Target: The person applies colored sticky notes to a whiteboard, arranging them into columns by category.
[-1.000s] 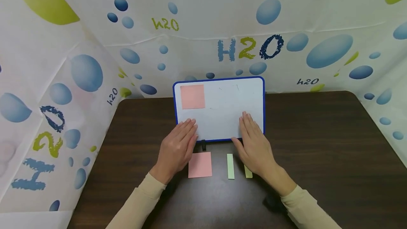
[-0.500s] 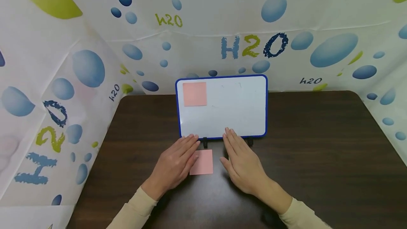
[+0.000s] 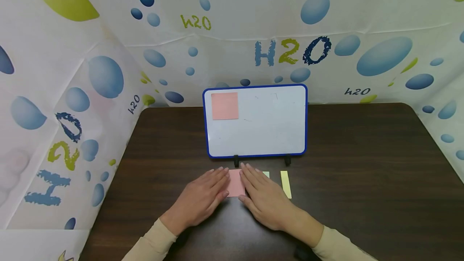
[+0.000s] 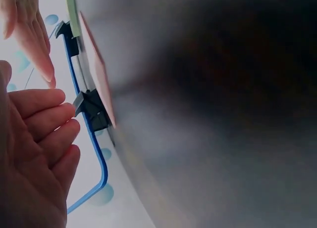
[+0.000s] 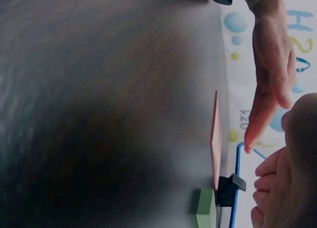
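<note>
Pink note (image 3: 236, 184) | left hand (image 3: 198, 197), right hand (image 3: 266, 201) straight-fingered, empty | right's slid inward, yellow strip (image 3: 286, 185) uncovered | note's the focus imo

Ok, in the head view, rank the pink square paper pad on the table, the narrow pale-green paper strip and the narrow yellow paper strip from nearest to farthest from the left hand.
1. Pink pad: immediately right of the left hand.
2. Green strip: farther right, mostly hidden by the right hand.
3. Yellow strip: farthest right, past the right hand.

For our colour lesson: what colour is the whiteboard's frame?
The whiteboard's frame is blue, clearest in the head view.
</note>
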Action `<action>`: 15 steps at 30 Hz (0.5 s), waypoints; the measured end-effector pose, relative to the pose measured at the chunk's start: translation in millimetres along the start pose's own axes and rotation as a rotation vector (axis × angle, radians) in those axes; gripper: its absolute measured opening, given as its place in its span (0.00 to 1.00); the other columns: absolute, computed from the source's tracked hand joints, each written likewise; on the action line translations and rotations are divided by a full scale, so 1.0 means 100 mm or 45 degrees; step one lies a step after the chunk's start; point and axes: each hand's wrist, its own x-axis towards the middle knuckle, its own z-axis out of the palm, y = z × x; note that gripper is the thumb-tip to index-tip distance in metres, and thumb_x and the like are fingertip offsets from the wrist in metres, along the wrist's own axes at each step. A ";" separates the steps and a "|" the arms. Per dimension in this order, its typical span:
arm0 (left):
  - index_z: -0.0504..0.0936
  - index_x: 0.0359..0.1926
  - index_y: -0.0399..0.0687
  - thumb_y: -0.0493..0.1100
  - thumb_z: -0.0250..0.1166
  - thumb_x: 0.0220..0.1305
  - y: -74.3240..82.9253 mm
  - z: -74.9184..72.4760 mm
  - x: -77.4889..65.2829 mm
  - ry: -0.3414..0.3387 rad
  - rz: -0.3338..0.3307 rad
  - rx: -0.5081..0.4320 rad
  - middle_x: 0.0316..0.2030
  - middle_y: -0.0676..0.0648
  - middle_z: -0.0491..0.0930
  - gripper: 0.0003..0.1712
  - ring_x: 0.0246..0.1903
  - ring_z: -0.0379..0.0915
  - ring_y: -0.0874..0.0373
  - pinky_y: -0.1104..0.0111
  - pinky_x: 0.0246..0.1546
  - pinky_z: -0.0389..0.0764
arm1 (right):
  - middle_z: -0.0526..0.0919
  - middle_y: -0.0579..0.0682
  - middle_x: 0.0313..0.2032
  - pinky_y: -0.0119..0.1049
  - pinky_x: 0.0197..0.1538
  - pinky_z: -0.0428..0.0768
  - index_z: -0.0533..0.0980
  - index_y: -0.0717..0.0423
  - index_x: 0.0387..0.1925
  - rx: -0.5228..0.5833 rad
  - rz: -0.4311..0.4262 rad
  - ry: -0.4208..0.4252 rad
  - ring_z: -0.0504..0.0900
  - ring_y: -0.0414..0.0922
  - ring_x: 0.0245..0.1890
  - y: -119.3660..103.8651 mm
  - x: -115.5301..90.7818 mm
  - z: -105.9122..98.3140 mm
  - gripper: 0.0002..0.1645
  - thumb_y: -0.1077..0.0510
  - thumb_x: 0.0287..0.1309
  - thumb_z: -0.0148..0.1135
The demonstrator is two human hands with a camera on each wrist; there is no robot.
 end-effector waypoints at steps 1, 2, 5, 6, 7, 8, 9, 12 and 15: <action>0.73 0.72 0.46 0.57 0.50 0.79 0.00 0.01 0.00 -0.024 -0.002 -0.003 0.73 0.46 0.69 0.30 0.73 0.66 0.53 0.58 0.74 0.68 | 0.47 0.53 0.82 0.45 0.82 0.55 0.54 0.59 0.79 -0.004 -0.006 -0.016 0.45 0.46 0.82 -0.01 0.01 0.01 0.41 0.36 0.80 0.32; 0.72 0.72 0.46 0.57 0.49 0.79 0.00 0.02 0.00 -0.037 -0.002 -0.002 0.73 0.46 0.69 0.31 0.73 0.65 0.53 0.58 0.74 0.68 | 0.48 0.53 0.82 0.45 0.82 0.55 0.54 0.59 0.79 -0.007 -0.009 -0.038 0.46 0.47 0.82 -0.01 0.02 0.01 0.41 0.36 0.80 0.33; 0.73 0.72 0.45 0.58 0.48 0.80 0.00 0.04 0.00 -0.060 -0.002 0.002 0.73 0.45 0.70 0.31 0.73 0.66 0.53 0.58 0.74 0.68 | 0.51 0.54 0.81 0.46 0.81 0.57 0.57 0.60 0.78 -0.017 -0.018 -0.082 0.50 0.48 0.82 -0.03 0.04 0.03 0.40 0.38 0.80 0.34; 0.73 0.71 0.45 0.58 0.48 0.80 0.00 0.04 0.00 -0.068 -0.002 0.005 0.73 0.45 0.70 0.31 0.73 0.66 0.53 0.58 0.74 0.68 | 0.52 0.55 0.81 0.46 0.81 0.58 0.58 0.60 0.78 -0.018 -0.022 -0.089 0.51 0.48 0.82 -0.03 0.04 0.03 0.39 0.38 0.80 0.35; 0.73 0.71 0.45 0.58 0.47 0.80 0.00 0.05 0.01 -0.076 -0.004 0.008 0.72 0.45 0.70 0.31 0.73 0.67 0.53 0.58 0.74 0.68 | 0.53 0.55 0.80 0.46 0.81 0.59 0.58 0.61 0.77 -0.021 -0.024 -0.095 0.52 0.49 0.81 -0.04 0.04 0.04 0.39 0.39 0.80 0.36; 0.73 0.71 0.45 0.58 0.47 0.80 0.00 0.05 0.01 -0.085 -0.004 0.010 0.72 0.45 0.70 0.31 0.73 0.67 0.53 0.58 0.74 0.68 | 0.54 0.55 0.80 0.46 0.81 0.59 0.59 0.61 0.77 -0.023 -0.028 -0.097 0.52 0.49 0.81 -0.04 0.04 0.05 0.38 0.40 0.80 0.37; 0.73 0.71 0.44 0.58 0.47 0.80 0.00 0.05 0.02 -0.093 -0.002 0.013 0.72 0.45 0.71 0.31 0.72 0.67 0.53 0.58 0.74 0.68 | 0.54 0.55 0.80 0.46 0.81 0.60 0.59 0.61 0.77 -0.027 -0.030 -0.096 0.53 0.49 0.81 -0.05 0.05 0.06 0.38 0.40 0.80 0.38; 0.73 0.71 0.44 0.58 0.47 0.80 0.00 0.07 0.03 -0.110 -0.003 0.026 0.72 0.45 0.71 0.31 0.72 0.68 0.53 0.58 0.74 0.69 | 0.54 0.54 0.80 0.45 0.81 0.59 0.59 0.60 0.77 -0.055 -0.034 -0.085 0.52 0.48 0.81 -0.06 0.06 0.08 0.38 0.40 0.80 0.39; 0.73 0.71 0.43 0.58 0.48 0.80 -0.01 0.07 0.03 -0.120 -0.011 0.046 0.72 0.44 0.71 0.31 0.72 0.68 0.53 0.58 0.74 0.69 | 0.52 0.54 0.81 0.44 0.81 0.58 0.58 0.60 0.78 -0.088 -0.046 -0.074 0.50 0.48 0.82 -0.08 0.08 0.10 0.38 0.40 0.80 0.37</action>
